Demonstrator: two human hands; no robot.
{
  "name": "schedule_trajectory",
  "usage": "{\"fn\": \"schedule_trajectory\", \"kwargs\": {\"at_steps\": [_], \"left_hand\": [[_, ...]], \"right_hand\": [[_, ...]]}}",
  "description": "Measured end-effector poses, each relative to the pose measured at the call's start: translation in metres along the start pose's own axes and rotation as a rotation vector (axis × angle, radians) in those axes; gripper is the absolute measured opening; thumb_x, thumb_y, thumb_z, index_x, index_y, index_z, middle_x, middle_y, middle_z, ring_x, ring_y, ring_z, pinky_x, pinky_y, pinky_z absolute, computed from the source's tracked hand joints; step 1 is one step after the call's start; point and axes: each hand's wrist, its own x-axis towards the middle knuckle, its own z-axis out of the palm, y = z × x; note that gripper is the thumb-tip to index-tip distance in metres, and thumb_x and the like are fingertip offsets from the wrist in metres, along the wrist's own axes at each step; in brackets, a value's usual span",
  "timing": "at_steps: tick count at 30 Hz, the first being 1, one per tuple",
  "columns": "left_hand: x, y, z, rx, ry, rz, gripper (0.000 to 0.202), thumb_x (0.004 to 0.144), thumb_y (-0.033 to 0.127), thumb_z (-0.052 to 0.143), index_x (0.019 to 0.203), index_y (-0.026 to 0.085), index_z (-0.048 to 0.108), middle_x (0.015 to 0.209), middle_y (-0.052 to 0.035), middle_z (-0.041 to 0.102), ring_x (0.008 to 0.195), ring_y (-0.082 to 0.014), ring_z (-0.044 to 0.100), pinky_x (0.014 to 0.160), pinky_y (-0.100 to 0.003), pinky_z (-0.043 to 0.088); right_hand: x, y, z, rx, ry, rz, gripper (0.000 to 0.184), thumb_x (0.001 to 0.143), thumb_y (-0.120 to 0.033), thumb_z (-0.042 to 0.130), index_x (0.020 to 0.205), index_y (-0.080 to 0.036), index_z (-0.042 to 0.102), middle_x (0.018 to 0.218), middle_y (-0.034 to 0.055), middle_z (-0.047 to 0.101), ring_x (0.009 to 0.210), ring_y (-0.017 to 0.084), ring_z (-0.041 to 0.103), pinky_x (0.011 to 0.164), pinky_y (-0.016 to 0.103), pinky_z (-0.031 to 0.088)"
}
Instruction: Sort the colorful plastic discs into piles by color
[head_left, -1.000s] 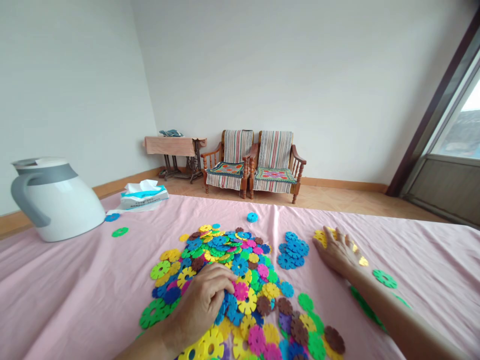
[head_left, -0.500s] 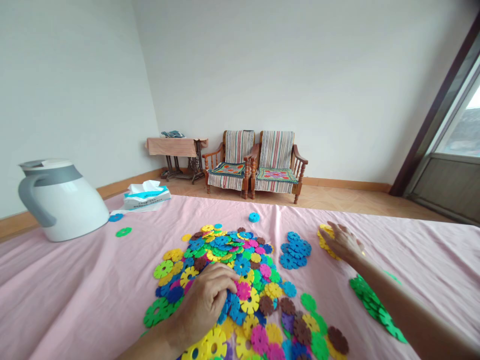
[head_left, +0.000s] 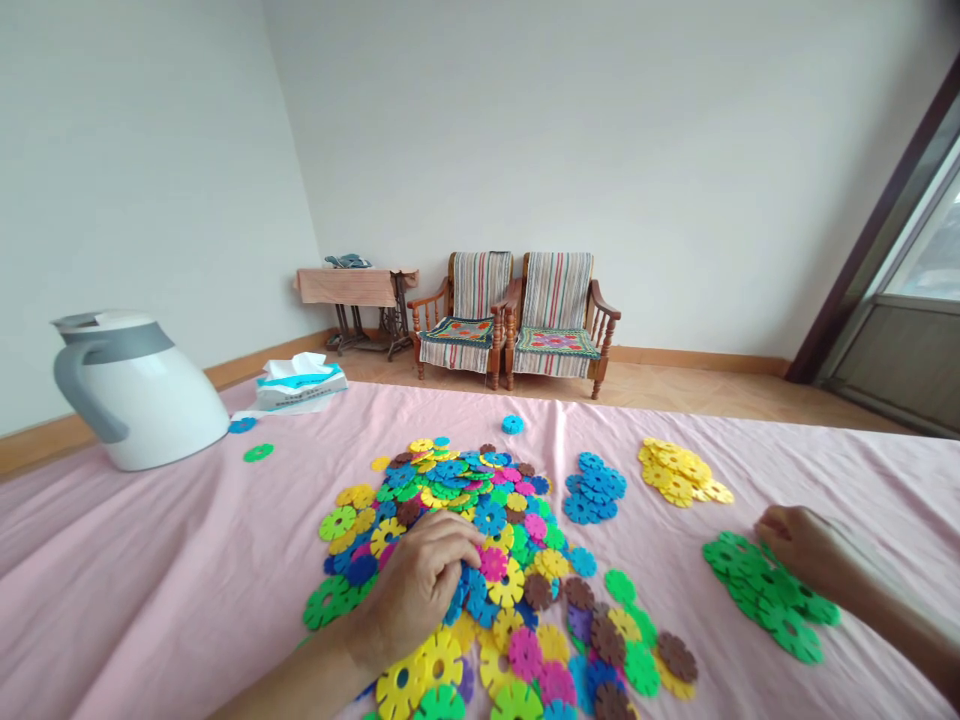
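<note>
A large mixed pile of notched plastic flower discs [head_left: 491, 520] in several colours lies on the pink cloth [head_left: 247, 560]. My left hand [head_left: 431, 565] rests on this pile, its fingers curled together; what is under them is hidden. Beside the upper edge of a heap of green discs [head_left: 765, 590] is my right hand [head_left: 799, 540], closed with the fingers bent down, and its grip is out of sight. Farther back lie a heap of yellow discs [head_left: 679, 470] and a smaller cluster of blue discs [head_left: 594, 490].
At the left stands a white and grey jug [head_left: 154, 400], near a tissue pack [head_left: 301, 382]. One green disc [head_left: 258, 453] and a blue disc [head_left: 512, 425] lie apart. Two wooden armchairs [head_left: 559, 300] and a cloth-covered stand [head_left: 352, 287] are by the far wall.
My right hand has moved from the yellow discs toward me and right, to the green heap, and its fingers have curled in. My left hand has stayed on the mixed pile.
</note>
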Motion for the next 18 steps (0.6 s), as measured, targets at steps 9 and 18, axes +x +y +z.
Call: {"fn": "schedule_trajectory", "kwargs": {"at_steps": [9,18], "left_hand": [[0.003,0.003,-0.007,0.009,0.083,0.032,0.035,0.083,-0.002,0.039,0.084,0.018,0.068,0.087,-0.005,0.071,0.09,-0.0175,0.065,0.081,-0.032,0.051],[0.004,-0.004,-0.016,0.059,0.25,-0.036,0.041,0.08,-0.003,0.034,0.084,0.018,0.068,0.087,-0.0042,0.07,0.09,-0.0172,0.065,0.082,-0.032,0.051]], "right_hand": [[-0.078,-0.148,-0.012,0.175,-0.213,-0.545,0.022,0.086,-0.035,0.044,0.081,-0.026,0.062,0.082,0.0041,0.065,0.078,0.022,0.062,0.073,0.034,0.048],[-0.15,-0.277,-0.014,0.364,-0.492,-0.821,0.024,0.079,-0.01,0.053,0.098,-0.021,0.063,0.102,0.0041,0.061,0.095,0.019,0.055,0.081,0.031,0.046]]}}
